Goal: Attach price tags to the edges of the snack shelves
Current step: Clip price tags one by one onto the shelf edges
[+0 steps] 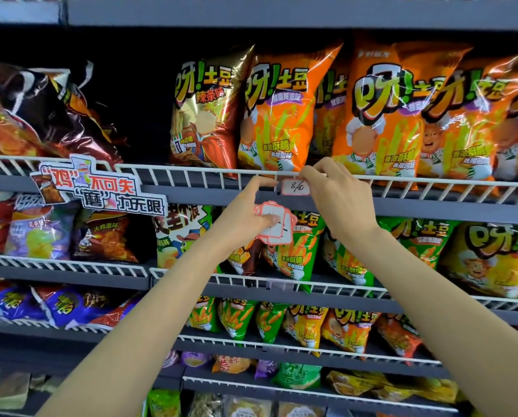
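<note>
Right hand (331,188) grip pinches white price tag (294,187) at wire rail (191,171); left hand (248,216) clutches tag stack (277,225).
Tags: red-bordered, rounded cards. Glossy orange chip bags (277,109) behind rail.

The right hand (333,191) pinched the top of a white price tag (295,187) against the wire rail (191,171) below orange chip bags (277,109). The left hand (245,218) gripped a stack of red-bordered tags (277,225), forefinger touching the rail.
</note>
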Demonstrator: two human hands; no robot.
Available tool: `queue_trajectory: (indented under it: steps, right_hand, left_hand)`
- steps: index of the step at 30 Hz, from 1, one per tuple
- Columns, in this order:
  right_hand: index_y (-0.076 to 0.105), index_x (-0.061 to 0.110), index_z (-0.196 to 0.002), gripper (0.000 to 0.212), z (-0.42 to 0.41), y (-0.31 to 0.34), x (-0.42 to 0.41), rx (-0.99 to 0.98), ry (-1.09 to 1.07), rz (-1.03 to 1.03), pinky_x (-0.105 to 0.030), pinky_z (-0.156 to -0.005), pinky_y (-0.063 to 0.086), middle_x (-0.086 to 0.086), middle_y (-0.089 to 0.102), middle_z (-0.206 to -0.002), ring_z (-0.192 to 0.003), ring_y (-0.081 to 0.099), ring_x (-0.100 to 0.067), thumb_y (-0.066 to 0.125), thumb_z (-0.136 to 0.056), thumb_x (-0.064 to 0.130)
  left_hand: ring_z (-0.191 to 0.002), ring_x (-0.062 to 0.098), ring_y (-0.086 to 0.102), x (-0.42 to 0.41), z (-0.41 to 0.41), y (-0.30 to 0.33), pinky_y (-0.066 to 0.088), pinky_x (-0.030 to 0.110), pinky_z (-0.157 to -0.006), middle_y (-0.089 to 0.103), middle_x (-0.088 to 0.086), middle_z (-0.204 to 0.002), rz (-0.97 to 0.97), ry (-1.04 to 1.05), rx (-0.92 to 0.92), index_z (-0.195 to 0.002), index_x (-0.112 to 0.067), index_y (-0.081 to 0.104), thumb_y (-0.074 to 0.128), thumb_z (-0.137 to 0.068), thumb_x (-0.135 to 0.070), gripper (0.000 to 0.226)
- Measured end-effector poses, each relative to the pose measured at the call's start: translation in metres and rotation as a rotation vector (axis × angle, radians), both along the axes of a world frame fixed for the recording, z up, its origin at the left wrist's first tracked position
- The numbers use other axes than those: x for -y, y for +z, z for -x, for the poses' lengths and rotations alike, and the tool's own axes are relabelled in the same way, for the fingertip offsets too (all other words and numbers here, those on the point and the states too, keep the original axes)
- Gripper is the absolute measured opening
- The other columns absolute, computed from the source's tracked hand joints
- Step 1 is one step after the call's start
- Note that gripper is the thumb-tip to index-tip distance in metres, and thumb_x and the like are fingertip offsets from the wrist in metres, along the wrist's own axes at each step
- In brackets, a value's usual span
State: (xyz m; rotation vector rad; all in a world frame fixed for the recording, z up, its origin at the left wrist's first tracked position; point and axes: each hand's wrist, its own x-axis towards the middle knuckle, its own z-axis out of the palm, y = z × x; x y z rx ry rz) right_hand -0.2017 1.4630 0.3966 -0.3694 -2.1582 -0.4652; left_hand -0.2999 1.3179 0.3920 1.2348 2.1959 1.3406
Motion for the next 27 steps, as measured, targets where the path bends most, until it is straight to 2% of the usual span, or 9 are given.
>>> queue_trajectory:
  steps: [7,11,15,18,20,22,24,26,27]
  right_hand:
    - [0.066,0.008,-0.086,0.027,0.001,-0.002,0.001,-0.056,0.044,0.075,-0.023,-0.031,0.036,-0.007,0.059,-0.085,-0.066,0.057,-0.023,0.078,-0.065,-0.004]
    - [0.069,0.008,-0.084,0.022,-0.001,0.001,0.002,-0.041,0.042,0.064,-0.023,-0.03,0.037,-0.005,0.061,-0.084,-0.064,0.058,-0.022,0.08,-0.067,-0.001]
    - [0.069,0.007,-0.087,0.027,-0.006,-0.003,0.001,0.003,0.007,0.001,-0.021,-0.033,0.034,-0.006,0.063,-0.089,-0.067,0.06,-0.022,0.081,-0.064,0.0]
    - [0.064,0.007,-0.106,0.045,-0.013,-0.014,-0.001,0.069,0.005,-0.023,-0.023,-0.033,0.037,-0.007,0.062,-0.103,-0.083,0.062,-0.024,0.081,-0.064,0.001]
    - [0.06,0.008,-0.115,0.052,-0.02,-0.019,0.0,0.132,0.001,-0.019,-0.026,-0.035,0.041,-0.007,0.058,-0.115,-0.095,0.06,-0.025,0.078,-0.067,0.001]
    - [0.054,0.012,-0.127,0.047,-0.028,-0.019,0.001,0.132,0.092,0.159,-0.032,-0.05,0.051,-0.004,0.052,-0.127,-0.105,0.055,-0.022,0.065,-0.083,0.004]
    - [0.044,0.02,-0.137,0.043,-0.045,-0.01,0.005,0.057,0.326,0.599,-0.023,-0.071,0.049,0.004,0.055,-0.126,-0.1,0.054,-0.014,0.049,-0.095,0.011]
    - [0.05,0.023,-0.132,0.034,-0.07,0.003,0.005,-0.077,0.545,1.086,-0.019,-0.067,0.047,0.007,0.065,-0.107,-0.086,0.058,-0.015,0.043,-0.099,0.017]
    - [0.058,0.022,-0.122,0.027,-0.084,0.009,0.001,-0.101,0.583,1.168,-0.02,-0.062,0.047,0.007,0.067,-0.097,-0.082,0.06,-0.014,0.044,-0.099,0.019]
  left_hand:
    - [-0.126,0.016,0.046,0.001,0.001,0.005,0.04,0.041,-0.105,0.043,-0.004,-0.14,-0.022,-0.006,-0.028,-0.133,-0.039,0.036,0.062,-0.088,-0.015,0.058]
    - [-0.127,0.013,0.041,0.001,-0.002,0.013,0.035,0.025,-0.096,0.041,-0.006,-0.139,-0.101,0.029,-0.07,-0.136,-0.031,0.037,0.06,-0.088,-0.012,0.056]
    - [-0.121,0.014,0.046,-0.003,-0.008,0.014,0.041,0.029,-0.098,0.048,-0.006,-0.13,-0.169,0.073,-0.048,-0.131,-0.026,0.043,0.06,-0.088,-0.011,0.049]
    - [-0.106,0.009,0.053,-0.005,-0.017,0.012,0.048,0.02,-0.082,0.052,-0.008,-0.114,-0.232,0.118,-0.013,-0.126,-0.02,0.049,0.059,-0.089,-0.008,0.04]
    - [-0.103,0.012,0.057,-0.005,-0.023,0.011,0.05,0.023,-0.079,0.059,-0.003,-0.111,-0.263,0.15,-0.005,-0.116,-0.018,0.056,0.058,-0.089,-0.008,0.029]
    - [-0.102,0.015,0.06,-0.005,-0.034,0.011,0.052,0.032,-0.084,0.063,0.001,-0.109,-0.283,0.163,0.004,-0.108,-0.018,0.059,0.058,-0.089,-0.009,0.021]
    - [-0.101,0.015,0.06,-0.01,-0.049,0.011,0.052,0.034,-0.086,0.063,-0.001,-0.106,-0.293,0.164,-0.003,-0.104,-0.021,0.057,0.059,-0.088,-0.011,0.019]
    - [-0.099,0.014,0.061,-0.019,-0.069,0.012,0.051,0.034,-0.088,0.063,-0.004,-0.102,-0.312,0.136,0.009,-0.102,-0.026,0.054,0.06,-0.088,-0.011,0.021]
    - [-0.098,0.015,0.062,-0.026,-0.081,0.013,0.052,0.037,-0.089,0.064,-0.002,-0.103,-0.319,0.115,0.014,-0.101,-0.027,0.054,0.06,-0.088,-0.011,0.022]
